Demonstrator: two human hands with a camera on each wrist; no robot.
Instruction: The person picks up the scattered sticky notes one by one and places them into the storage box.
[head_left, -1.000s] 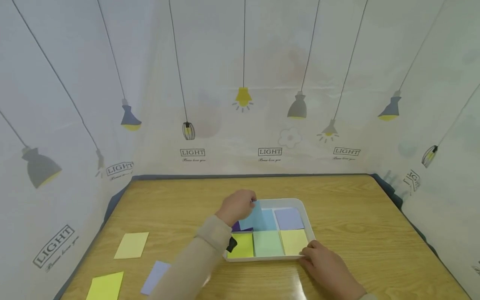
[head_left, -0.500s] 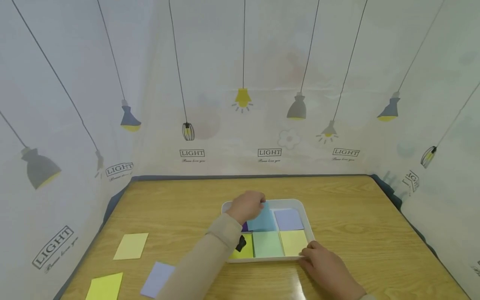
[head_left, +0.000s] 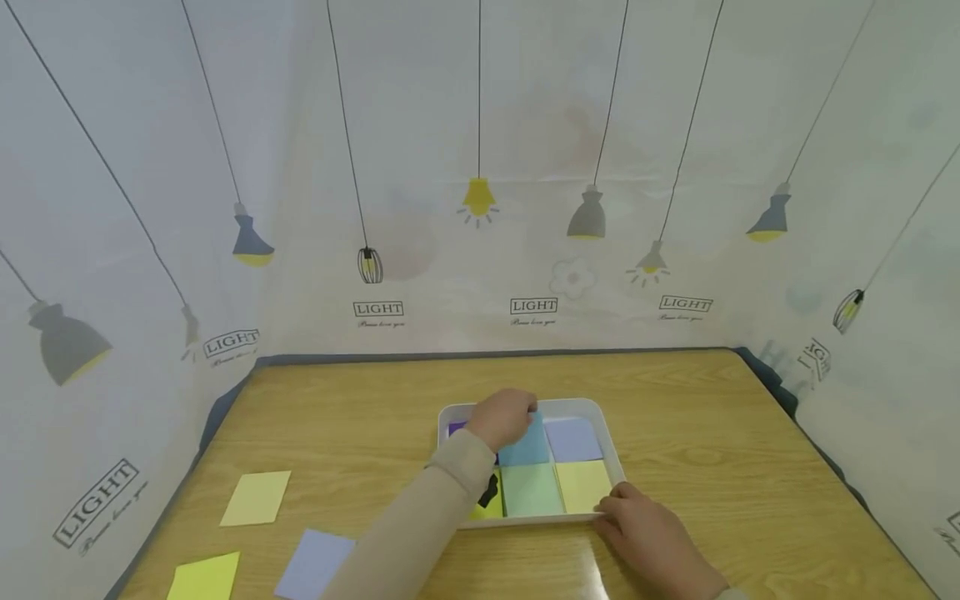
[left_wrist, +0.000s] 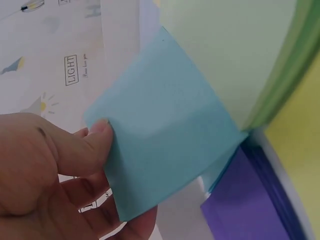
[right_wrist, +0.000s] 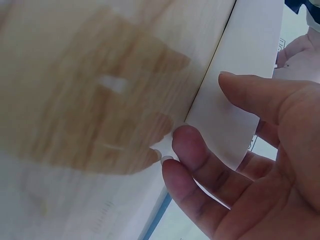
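Observation:
My left hand (head_left: 502, 419) pinches a light blue sticky note (left_wrist: 165, 135) between thumb and fingers, over the back middle of a white tray (head_left: 562, 407). In the left wrist view the note is tilted, with another blue edge beneath it. Beside it in the tray are a purple note (left_wrist: 245, 195), partly hidden by my hand in the head view, and a lavender note (head_left: 573, 440). Along the front row lie green (head_left: 532, 490), pale yellow (head_left: 585, 486) and bright yellow notes, the last mostly covered by my wrist. My right hand (head_left: 652, 533) holds the tray's front right corner.
Left of the tray on the wooden table (head_left: 360, 392) lie a pale yellow note (head_left: 255, 498), a bright yellow note (head_left: 204, 577) and a lavender note (head_left: 315, 562). A lamp-patterned cloth (head_left: 420, 167) surrounds the table's back and sides.
My left hand has moved right with the blue note, which now lines up more closely with the back middle place. More of the table's lavender note shows. The right hand stays at the tray corner.

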